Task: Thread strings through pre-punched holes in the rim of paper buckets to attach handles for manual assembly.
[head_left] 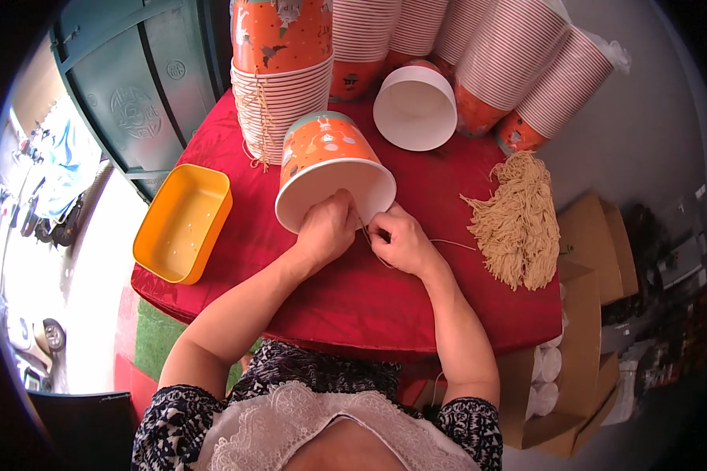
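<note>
Orange paper tub (326, 145), tipped on its side with the white mouth toward the person, lies near the middle of the red tabletop (361, 302). The left hand (330, 224) is curled in the tub's mouth; whether it pinches anything cannot be told. At the tub's lower right rim, the right hand (401, 239) is narrowed, thumb against fingers, on a thin cord (452, 244) that trails toward a beige cord bundle (518, 224) well to the tub's right.

A hard pull on the cord could probably drag strands out of the bundle or tangle them, and a loose pinch might let the end slip. Since the tub seems steadied mainly by the hands, it may roll if the left hand lifts. Just behind the tub, to its left, a tall tub stack (298, 90) could be knocked by a careless swing, and the loose cords (265, 129) draped down it could snag.

Hidden are the left fingertips, the tub's underside and whatever point it rests on. The cord is hard to follow between the hands, and the stack's top is cut off by the upper edge.
</note>
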Motion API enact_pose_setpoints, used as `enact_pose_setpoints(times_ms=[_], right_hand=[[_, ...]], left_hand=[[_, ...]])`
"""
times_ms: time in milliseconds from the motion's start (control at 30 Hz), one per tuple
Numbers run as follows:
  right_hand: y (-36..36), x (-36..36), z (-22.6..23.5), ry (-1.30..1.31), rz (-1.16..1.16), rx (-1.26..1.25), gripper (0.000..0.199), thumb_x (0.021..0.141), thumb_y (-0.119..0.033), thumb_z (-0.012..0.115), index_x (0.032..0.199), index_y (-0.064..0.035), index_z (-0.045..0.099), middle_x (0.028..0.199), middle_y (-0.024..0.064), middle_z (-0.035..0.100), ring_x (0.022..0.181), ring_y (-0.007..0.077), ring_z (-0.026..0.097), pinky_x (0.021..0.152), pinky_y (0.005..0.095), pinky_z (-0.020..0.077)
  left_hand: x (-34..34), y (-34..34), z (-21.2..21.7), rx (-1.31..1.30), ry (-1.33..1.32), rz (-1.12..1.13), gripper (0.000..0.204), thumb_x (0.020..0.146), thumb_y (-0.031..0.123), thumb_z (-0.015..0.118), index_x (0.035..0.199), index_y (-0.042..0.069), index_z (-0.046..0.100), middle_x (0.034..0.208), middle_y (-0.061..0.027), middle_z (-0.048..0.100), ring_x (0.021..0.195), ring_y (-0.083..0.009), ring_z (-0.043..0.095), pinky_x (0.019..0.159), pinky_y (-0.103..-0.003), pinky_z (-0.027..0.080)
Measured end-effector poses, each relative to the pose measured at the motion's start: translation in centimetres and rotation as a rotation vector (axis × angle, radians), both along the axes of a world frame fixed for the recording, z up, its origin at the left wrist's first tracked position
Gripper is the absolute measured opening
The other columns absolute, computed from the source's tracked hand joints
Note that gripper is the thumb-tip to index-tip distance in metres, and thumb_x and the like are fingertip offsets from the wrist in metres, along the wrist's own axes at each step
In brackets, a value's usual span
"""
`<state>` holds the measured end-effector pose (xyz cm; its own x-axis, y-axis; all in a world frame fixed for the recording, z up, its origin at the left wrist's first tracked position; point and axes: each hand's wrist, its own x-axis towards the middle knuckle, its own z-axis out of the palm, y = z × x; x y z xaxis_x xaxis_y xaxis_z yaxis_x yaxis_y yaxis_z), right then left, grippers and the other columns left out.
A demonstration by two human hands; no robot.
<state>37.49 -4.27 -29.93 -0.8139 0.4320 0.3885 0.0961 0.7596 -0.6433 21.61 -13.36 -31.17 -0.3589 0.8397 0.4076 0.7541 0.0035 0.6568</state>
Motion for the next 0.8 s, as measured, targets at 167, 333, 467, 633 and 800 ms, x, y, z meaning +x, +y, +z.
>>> enact_pose_setpoints(times_ms=[167, 333, 467, 633, 800], right_hand=[[0.0, -0.1, -0.1, -0.028, 0.012, 0.105, 0.008, 0.073, 0.001, 0.062, 0.080, 0.0011, 0.058, 0.093, 0.0198, 0.057, 0.083, 0.0374, 0.059, 0.072, 0.0448, 0.0508], [-0.8, 0.0, 0.5, -0.057, 0.000, 0.243, 0.009, 0.072, 0.001, 0.062, 0.080, 0.0019, 0.059, 0.092, 0.0201, 0.057, 0.082, 0.0379, 0.060, 0.071, 0.0459, 0.0526], [-2.8, 0.1, 1.6, -0.182, -0.133, 0.476, 0.007, 0.073, 0.000, 0.062, 0.079, 0.0024, 0.060, 0.090, 0.0197, 0.056, 0.076, 0.0345, 0.062, 0.064, 0.0413, 0.0560], [-3.6, -0.3, 2.0, -0.184, -0.176, 0.664, 0.004, 0.074, -0.002, 0.061, 0.073, 0.0018, 0.061, 0.091, 0.0173, 0.055, 0.080, 0.0308, 0.063, 0.061, 0.0346, 0.0569], [-2.8, -0.1, 1.7, -0.103, -0.104, 0.583, 0.002, 0.069, 0.001, 0.064, 0.069, 0.0021, 0.062, 0.101, 0.0152, 0.053, 0.096, 0.0302, 0.058, 0.069, 0.0374, 0.0580]], left_hand=[[0.1, 0.2, 0.2, 0.060, -0.023, 0.042, 0.014, 0.085, 0.007, 0.056, 0.087, -0.006, 0.058, 0.080, -0.0276, 0.063, 0.079, -0.0449, 0.064, 0.068, -0.051, 0.051], [0.1, 0.2, 0.6, 0.071, -0.045, 0.032, 0.015, 0.083, 0.007, 0.058, 0.088, -0.007, 0.059, 0.080, -0.0278, 0.063, 0.078, -0.0453, 0.064, 0.068, -0.050, 0.051], [0.2, 0.3, 0.8, 0.036, -0.025, 0.033, 0.016, 0.082, 0.007, 0.059, 0.087, -0.007, 0.059, 0.081, -0.0286, 0.063, 0.079, -0.0450, 0.064, 0.069, -0.050, 0.051], [-0.2, 0.8, -0.4, 0.038, 0.044, 0.052, 0.019, 0.080, 0.008, 0.061, 0.087, -0.009, 0.058, 0.082, -0.0294, 0.063, 0.079, -0.0448, 0.064, 0.071, -0.050, 0.052], [-0.2, 0.3, 1.0, -0.090, -0.007, 0.033, 0.018, 0.077, 0.010, 0.061, 0.081, -0.008, 0.062, 0.077, -0.0266, 0.064, 0.077, -0.0431, 0.064, 0.071, -0.048, 0.052]])
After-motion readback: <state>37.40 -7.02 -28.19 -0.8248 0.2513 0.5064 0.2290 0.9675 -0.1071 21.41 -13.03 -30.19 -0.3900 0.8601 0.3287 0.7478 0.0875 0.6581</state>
